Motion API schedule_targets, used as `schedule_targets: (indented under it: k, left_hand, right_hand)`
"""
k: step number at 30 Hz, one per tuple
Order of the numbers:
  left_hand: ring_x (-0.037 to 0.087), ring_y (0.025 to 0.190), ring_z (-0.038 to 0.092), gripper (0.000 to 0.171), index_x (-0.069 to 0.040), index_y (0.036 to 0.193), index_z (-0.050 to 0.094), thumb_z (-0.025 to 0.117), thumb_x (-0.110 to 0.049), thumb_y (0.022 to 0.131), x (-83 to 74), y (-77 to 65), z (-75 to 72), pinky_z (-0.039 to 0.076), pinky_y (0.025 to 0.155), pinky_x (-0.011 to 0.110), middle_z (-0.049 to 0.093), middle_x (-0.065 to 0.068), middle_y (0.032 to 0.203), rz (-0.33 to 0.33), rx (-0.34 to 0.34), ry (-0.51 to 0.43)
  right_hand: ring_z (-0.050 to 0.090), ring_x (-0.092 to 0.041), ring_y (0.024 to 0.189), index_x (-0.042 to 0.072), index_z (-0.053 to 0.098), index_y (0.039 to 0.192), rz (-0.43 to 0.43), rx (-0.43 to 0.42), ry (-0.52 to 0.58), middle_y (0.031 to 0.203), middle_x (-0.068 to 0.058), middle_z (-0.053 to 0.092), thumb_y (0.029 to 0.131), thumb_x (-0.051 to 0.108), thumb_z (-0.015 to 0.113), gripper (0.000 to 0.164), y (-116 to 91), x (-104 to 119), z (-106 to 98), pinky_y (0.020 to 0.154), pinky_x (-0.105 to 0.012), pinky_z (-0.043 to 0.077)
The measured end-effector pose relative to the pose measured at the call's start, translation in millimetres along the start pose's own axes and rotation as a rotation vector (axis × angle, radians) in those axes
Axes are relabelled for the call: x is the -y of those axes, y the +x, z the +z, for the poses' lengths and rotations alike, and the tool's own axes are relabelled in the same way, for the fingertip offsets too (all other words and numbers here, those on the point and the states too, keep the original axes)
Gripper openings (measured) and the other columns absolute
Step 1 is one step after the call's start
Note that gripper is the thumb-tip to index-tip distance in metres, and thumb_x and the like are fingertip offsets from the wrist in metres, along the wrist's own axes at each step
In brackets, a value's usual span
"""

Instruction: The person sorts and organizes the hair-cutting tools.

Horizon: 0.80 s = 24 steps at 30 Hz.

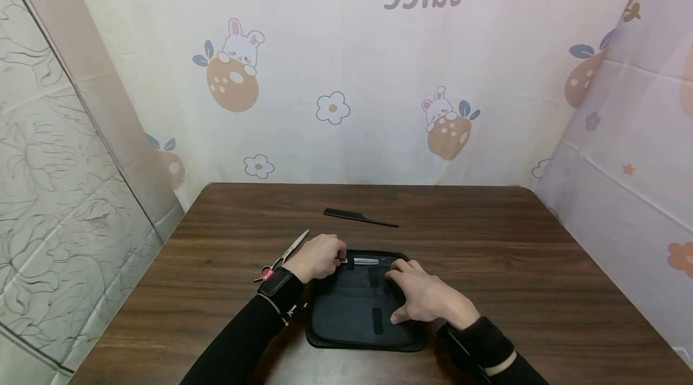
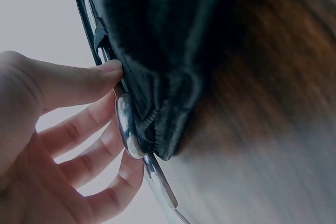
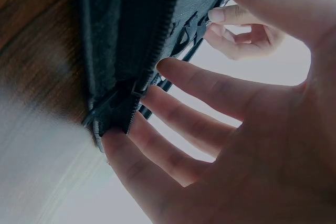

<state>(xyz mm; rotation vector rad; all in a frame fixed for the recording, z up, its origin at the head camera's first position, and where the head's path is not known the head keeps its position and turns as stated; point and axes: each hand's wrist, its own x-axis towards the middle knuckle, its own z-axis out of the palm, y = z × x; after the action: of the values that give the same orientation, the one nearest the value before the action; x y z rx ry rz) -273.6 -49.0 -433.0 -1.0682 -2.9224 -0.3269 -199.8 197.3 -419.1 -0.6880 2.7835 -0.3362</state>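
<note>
Largest first: a pale printed fabric with bunnies, fruit and flowers hangs along the far side and down the right of your workspace. In front of it stands your dark wood-grain table. A white panel with floral line patterns stands at the left.

Your black zippered case lies open at the table's near middle, between your hands. Your right hand rests over the case's right side, fingers spread and slightly bent, fingertips touching the zipper edge; nothing is grasped there. Your left hand is at the far left corner; thumb and fingers pinch the left end of a silver metal tool, the rest of which lies along the case's far edge. You cannot tell its exact kind from these views.

A black tail comb lies on the table beyond the case, its thin tail to the right. A pair of silver scissors lies left of your left hand, blades pointing far right, a small pink tag by the handles.
</note>
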Motion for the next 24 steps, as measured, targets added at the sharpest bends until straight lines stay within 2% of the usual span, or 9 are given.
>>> schedule_targets:
  k: [6, 13, 18, 22, 24]
  left_hand:
    - [0.01, 0.077, 0.049, 0.01, -0.018, 0.091, 0.065, 0.06, -0.012, 0.086, -0.1, -0.9, -0.3, 0.043, 0.067, 0.028, 0.055, -0.004, 0.088, 0.007, -0.017, -0.014]
    - [0.012, 0.078, 0.046, 0.015, -0.017, 0.094, 0.064, 0.055, -0.01, 0.084, 2.8, -6.6, 1.9, 0.041, 0.069, 0.029, 0.052, -0.003, 0.089, 0.035, -0.052, -0.014]
    - [0.015, 0.081, 0.045, 0.018, -0.017, 0.092, 0.064, 0.055, -0.009, 0.079, 4.4, -11.9, -2.5, 0.04, 0.07, 0.03, 0.049, -0.005, 0.088, 0.005, -0.029, -0.005]
    - [0.015, 0.082, 0.045, 0.023, -0.018, 0.096, 0.064, 0.056, -0.007, 0.078, 6.7, -16.5, -7.8, 0.04, 0.08, 0.034, 0.05, -0.003, 0.09, -0.022, 0.017, -0.004]
    - [0.015, 0.08, 0.044, 0.026, -0.018, 0.099, 0.064, 0.057, -0.005, 0.077, 7.8, -18.0, -10.1, 0.04, 0.081, 0.035, 0.051, -0.001, 0.092, -0.027, 0.047, -0.004]
  right_hand:
    - [0.033, -0.024, 0.118, 0.016, 0.051, 0.125, 0.004, 0.0, -0.003, 0.129, -0.001, 0.038, 0.066, 0.044, 0.078, 0.071, -0.8, -0.3, -0.8, 0.079, -0.054, 0.041]
    - [0.032, -0.025, 0.118, 0.016, 0.05, 0.126, 0.006, 0.005, -0.001, 0.131, -0.003, 0.038, 0.066, 0.044, 0.078, 0.072, -1.7, -0.1, -0.9, 0.079, -0.056, 0.04]
    - [0.032, -0.024, 0.118, 0.015, 0.051, 0.126, 0.001, 0.007, 0.002, 0.129, -0.002, 0.038, 0.066, 0.044, 0.078, 0.072, -2.3, 0.7, -1.2, 0.078, -0.055, 0.041]
    - [0.032, -0.025, 0.118, 0.015, 0.05, 0.126, 0.004, 0.008, 0.004, 0.13, -0.002, 0.037, 0.066, 0.043, 0.078, 0.071, -3.0, 1.0, -1.4, 0.078, -0.055, 0.041]
    - [0.032, -0.025, 0.118, 0.015, 0.051, 0.126, 0.003, 0.009, 0.004, 0.13, -0.002, 0.038, 0.066, 0.043, 0.078, 0.071, -3.1, 1.2, -1.2, 0.078, -0.055, 0.041]
